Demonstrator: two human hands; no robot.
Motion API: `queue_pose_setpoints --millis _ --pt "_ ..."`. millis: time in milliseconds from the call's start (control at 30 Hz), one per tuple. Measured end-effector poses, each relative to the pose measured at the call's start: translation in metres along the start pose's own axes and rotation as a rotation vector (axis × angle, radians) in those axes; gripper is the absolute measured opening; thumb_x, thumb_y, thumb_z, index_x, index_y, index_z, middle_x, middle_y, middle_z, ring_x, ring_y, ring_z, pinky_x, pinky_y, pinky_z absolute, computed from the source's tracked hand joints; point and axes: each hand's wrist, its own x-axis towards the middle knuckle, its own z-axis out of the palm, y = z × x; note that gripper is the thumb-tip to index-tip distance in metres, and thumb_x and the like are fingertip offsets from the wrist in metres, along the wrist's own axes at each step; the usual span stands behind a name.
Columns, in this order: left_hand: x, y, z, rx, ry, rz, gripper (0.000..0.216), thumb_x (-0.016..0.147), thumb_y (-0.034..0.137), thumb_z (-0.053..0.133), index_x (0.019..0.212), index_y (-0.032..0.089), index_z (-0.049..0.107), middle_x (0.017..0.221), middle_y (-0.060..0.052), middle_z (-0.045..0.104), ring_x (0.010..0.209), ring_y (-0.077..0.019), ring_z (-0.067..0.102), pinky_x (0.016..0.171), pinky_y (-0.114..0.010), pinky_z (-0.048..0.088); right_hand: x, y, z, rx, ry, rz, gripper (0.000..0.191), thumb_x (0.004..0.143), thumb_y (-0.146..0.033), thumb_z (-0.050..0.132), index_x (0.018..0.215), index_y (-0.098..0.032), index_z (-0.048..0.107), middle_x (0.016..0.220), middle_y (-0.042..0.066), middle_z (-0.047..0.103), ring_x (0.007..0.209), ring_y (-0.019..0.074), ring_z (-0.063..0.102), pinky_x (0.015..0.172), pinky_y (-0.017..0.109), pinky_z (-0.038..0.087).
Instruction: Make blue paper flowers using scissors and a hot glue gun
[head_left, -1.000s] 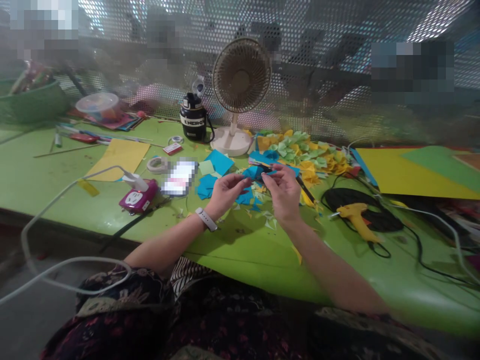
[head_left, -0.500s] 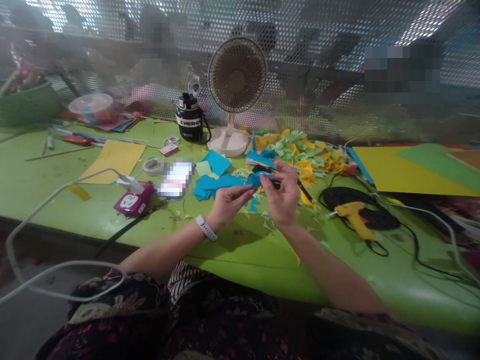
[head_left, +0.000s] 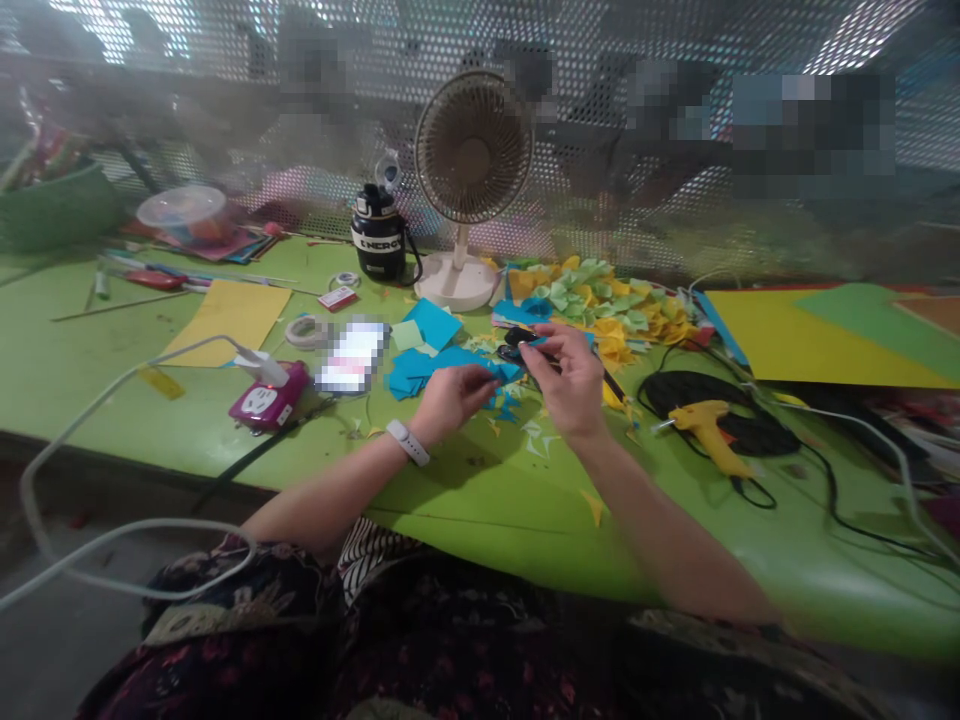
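Note:
My left hand [head_left: 454, 400], with a white band on the wrist, has its fingers curled together just in front of a pile of blue paper pieces [head_left: 420, 372]. Whether anything sits between those fingertips is too small to make out. My right hand [head_left: 568, 385] pinches a piece of blue paper [head_left: 589, 340], mostly hidden by the fingers. Close by its fingertips lie black scissor handles [head_left: 517, 340], partly covered by the hand. Small blue and white offcuts [head_left: 538, 440] are scattered on the green table [head_left: 480, 500] between my hands.
A fan [head_left: 474, 150], black bottle [head_left: 379, 240] and heap of green and yellow paper shapes [head_left: 600, 300] stand behind. To the left are a lit phone [head_left: 352, 355], purple power adapter [head_left: 270, 397] and tape roll [head_left: 306, 330]; to the right, a yellow glue gun [head_left: 705, 430] and coloured sheets [head_left: 810, 335].
My hands have moved apart. The left drew away from the blue paper they both held, down and to the left; the right keeps its pinch. More of the black scissor handles shows.

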Motion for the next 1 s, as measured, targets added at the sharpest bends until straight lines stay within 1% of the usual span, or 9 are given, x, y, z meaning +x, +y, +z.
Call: queue_pose_setpoints --millis 100,200,300,367,467,567,733,833,1000 --pt "0.004 -0.005 -0.006 0.23 -0.064 0.043 0.021 0.082 0.039 0.068 0.076 0.019 0.073 0.06 -0.001 0.063 0.051 -0.0125 0.048 0.055 -0.026 0.037 0.001 0.003 0.0 0.01 -0.099 0.083 0.016 0.08 -0.035 0.075 0.073 -0.025 0.064 0.102 0.005 0.067 0.099 0.0218 0.064 0.09 0.04 0.051" --pt "0.008 -0.006 -0.009 0.355 -0.077 0.09 0.026 0.082 0.04 0.067 0.068 0.018 0.072 0.057 -0.001 0.058 0.052 -0.0128 0.044 0.054 -0.026 0.031 0.0 0.005 0.001 0.017 -0.108 0.111 0.016 0.079 -0.036 0.075 0.074 -0.025 0.065 0.101 0.004 0.069 0.093 0.0204 0.064 0.088 0.039 0.052" --pt "0.01 -0.003 -0.011 0.435 -0.026 0.092 0.036 0.085 0.045 0.064 0.061 0.018 0.07 0.057 -0.002 0.055 0.055 -0.0144 0.044 0.056 -0.027 0.03 0.001 0.004 0.001 0.033 -0.11 0.129 0.017 0.077 -0.039 0.076 0.073 -0.025 0.066 0.098 0.003 0.069 0.088 0.02 0.063 0.086 0.038 0.052" --pt "0.011 0.001 -0.012 0.437 0.058 0.089 0.032 0.085 0.043 0.065 0.067 0.019 0.072 0.062 -0.002 0.055 0.058 -0.0148 0.045 0.057 -0.028 0.03 0.001 0.004 0.0 -0.003 -0.126 0.104 0.018 0.077 -0.04 0.076 0.073 -0.026 0.066 0.096 0.004 0.07 0.087 0.0208 0.063 0.085 0.039 0.052" --pt "0.011 0.011 -0.014 0.333 0.175 0.134 0.025 0.086 0.04 0.064 0.075 0.019 0.072 0.066 -0.002 0.056 0.064 -0.0152 0.048 0.061 -0.027 0.033 0.003 0.004 -0.003 -0.181 -0.18 -0.063 0.016 0.082 -0.04 0.071 0.074 -0.027 0.066 0.096 0.005 0.07 0.094 0.0243 0.063 0.092 0.043 0.049" --pt "0.007 0.022 -0.014 0.16 0.186 0.176 0.036 0.091 0.045 0.058 0.07 0.018 0.068 0.067 -0.002 0.057 0.064 -0.0141 0.048 0.062 -0.028 0.035 0.003 0.006 -0.007 -0.424 -0.24 -0.266 0.014 0.088 -0.036 0.064 0.078 -0.027 0.067 0.1 0.007 0.072 0.102 0.0271 0.062 0.096 0.046 0.045" --pt "0.0 0.032 -0.012 -0.172 0.02 0.047 0.044 0.087 0.055 0.061 0.069 0.016 0.066 0.061 -0.001 0.054 0.06 -0.0118 0.048 0.059 -0.026 0.037 0.0 0.011 -0.009 -0.702 -0.249 -0.488 0.019 0.096 -0.031 0.054 0.086 -0.026 0.069 0.107 0.008 0.073 0.101 0.0251 0.063 0.092 0.042 0.044" --pt "-0.002 0.033 -0.01 -0.312 -0.087 -0.06 0.039 0.083 0.052 0.065 0.071 0.014 0.067 0.062 -0.002 0.058 0.059 -0.0109 0.05 0.059 -0.025 0.039 -0.001 0.012 -0.008 -0.819 -0.214 -0.634 0.02 0.098 -0.026 0.052 0.087 -0.022 0.07 0.103 0.008 0.074 0.097 0.0229 0.065 0.089 0.039 0.045" --pt "-0.002 0.029 -0.008 -0.413 -0.108 -0.126 0.029 0.078 0.042 0.065 0.073 0.013 0.068 0.064 -0.001 0.06 0.06 -0.0103 0.053 0.057 -0.023 0.039 -0.003 0.01 -0.007 -0.902 -0.206 -0.729 0.022 0.098 -0.021 0.051 0.088 -0.021 0.07 0.1 0.009 0.074 0.095 0.0216 0.065 0.087 0.038 0.044"
